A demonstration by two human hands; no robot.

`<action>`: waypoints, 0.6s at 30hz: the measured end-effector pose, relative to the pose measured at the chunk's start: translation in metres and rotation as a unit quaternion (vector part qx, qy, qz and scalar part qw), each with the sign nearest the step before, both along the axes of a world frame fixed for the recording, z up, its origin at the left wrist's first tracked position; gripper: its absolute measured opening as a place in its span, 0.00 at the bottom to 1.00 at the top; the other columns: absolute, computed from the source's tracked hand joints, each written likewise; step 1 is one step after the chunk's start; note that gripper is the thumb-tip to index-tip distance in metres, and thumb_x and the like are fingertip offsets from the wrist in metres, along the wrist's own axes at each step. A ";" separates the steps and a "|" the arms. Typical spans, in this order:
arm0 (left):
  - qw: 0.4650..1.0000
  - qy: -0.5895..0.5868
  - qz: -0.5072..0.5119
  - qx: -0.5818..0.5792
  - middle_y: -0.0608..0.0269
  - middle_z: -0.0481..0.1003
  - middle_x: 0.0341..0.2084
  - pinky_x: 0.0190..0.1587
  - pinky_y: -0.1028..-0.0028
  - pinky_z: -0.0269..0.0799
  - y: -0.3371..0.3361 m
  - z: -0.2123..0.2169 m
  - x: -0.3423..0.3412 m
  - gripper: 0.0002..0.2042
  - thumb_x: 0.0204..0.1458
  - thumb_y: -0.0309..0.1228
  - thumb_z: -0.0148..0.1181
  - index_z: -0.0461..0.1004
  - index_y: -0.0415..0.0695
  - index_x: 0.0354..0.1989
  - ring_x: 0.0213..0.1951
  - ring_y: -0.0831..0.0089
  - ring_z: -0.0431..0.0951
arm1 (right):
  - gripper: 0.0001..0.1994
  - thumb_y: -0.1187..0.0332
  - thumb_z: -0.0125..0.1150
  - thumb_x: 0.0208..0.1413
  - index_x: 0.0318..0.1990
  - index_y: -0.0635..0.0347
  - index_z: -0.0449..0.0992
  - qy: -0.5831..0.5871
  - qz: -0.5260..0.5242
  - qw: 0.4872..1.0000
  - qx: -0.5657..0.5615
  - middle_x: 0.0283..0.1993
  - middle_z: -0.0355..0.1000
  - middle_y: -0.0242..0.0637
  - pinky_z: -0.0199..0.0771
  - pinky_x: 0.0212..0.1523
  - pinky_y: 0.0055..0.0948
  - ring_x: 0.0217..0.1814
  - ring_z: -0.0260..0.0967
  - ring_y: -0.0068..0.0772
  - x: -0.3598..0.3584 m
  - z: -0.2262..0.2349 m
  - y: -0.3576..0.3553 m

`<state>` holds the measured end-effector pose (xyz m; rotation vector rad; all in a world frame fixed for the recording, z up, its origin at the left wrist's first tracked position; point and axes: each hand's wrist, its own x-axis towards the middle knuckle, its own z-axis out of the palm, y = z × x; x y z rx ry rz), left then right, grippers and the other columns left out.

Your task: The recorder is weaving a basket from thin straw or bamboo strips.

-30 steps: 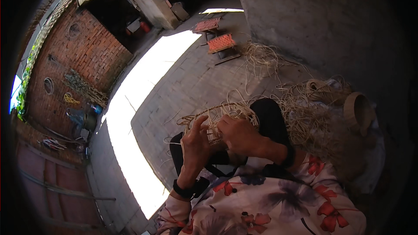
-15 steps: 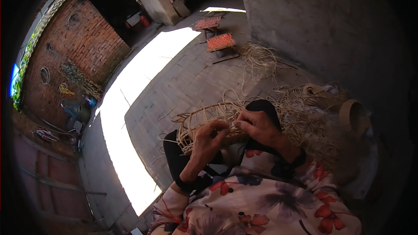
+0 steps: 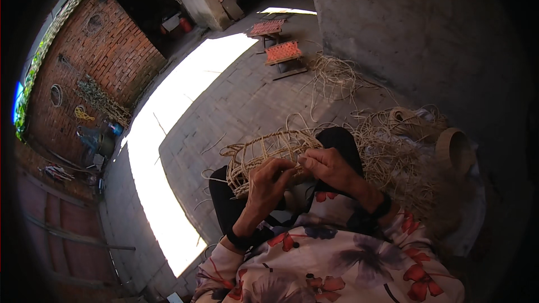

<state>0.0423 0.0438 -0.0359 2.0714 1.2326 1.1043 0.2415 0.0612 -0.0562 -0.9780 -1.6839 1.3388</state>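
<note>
Across my knees lies a half-open basket frame (image 3: pixel 258 149) woven from tan straw-coloured cord, with a twisted rim along its far side. My left hand (image 3: pixel 268 184) is closed at the basket's near edge, its thumb and forefinger pinched together. Close beside it, my right hand (image 3: pixel 330 167) is also closed, thumb against the curled forefinger. The fingertips of both hands almost meet over the near edge of the weave. They seem to grip a strand of the cord, though the strand itself is too small to see clearly.
Loose tan cord (image 3: pixel 393 151) lies in a tangled heap to my right, beside cord rolls (image 3: pixel 453 151). Another cord tangle (image 3: pixel 334 76) is on the paved floor ahead. Two low stools with red woven seats (image 3: pixel 283 52) stand farther off, near a grey wall (image 3: pixel 415 33).
My right hand has shifted slightly down and left, its fingers curled more closely near the left hand's fingertips. The left hand and basket have hardly moved.
</note>
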 end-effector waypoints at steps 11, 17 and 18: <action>0.999 0.030 0.009 0.027 0.54 0.77 0.25 0.28 0.69 0.73 -0.002 0.002 0.003 0.05 0.50 0.25 0.65 0.76 0.38 0.32 0.24 0.63 0.79 | 0.08 0.68 0.61 0.59 0.36 0.66 0.73 0.018 0.000 0.999 0.031 0.27 0.71 0.33 0.69 0.32 0.24 0.30 0.65 0.17 -0.003 0.004 0.001; 0.998 0.054 0.022 -0.010 0.55 0.78 0.27 0.28 0.71 0.73 -0.004 0.018 0.005 0.06 0.48 0.27 0.67 0.78 0.39 0.31 0.23 0.66 0.79 | 0.07 0.71 0.61 0.54 0.36 0.66 0.73 -0.016 -0.004 1.000 -0.002 0.26 0.73 0.39 0.71 0.32 0.27 0.28 0.68 0.21 -0.006 0.025 -0.005; 0.998 0.054 0.021 -0.010 0.55 0.78 0.27 0.28 0.71 0.73 -0.004 0.018 0.005 0.06 0.48 0.27 0.67 0.78 0.39 0.31 0.23 0.66 0.79 | 0.07 0.71 0.61 0.54 0.36 0.66 0.73 -0.015 -0.004 1.000 -0.002 0.26 0.73 0.39 0.71 0.32 0.27 0.28 0.68 0.21 -0.007 0.021 -0.004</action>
